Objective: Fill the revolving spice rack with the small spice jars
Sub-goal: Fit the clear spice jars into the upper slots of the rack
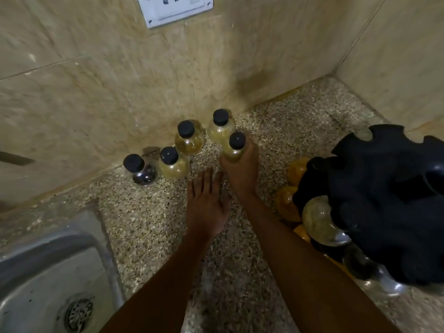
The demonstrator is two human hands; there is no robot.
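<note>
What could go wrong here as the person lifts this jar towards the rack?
1. The right hand grips one jar touching a neighbour jar; lifting might topple it.
2. The rack already looks crowded, so slotting in may be awkward.
3. The sink lies nearby; a knocked jar could roll in.

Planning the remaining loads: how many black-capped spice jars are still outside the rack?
5. Dark-filled jar leftmost by the wall; yellow jars and along it; one gripped by the right hand. The rack may hide others.
</note>
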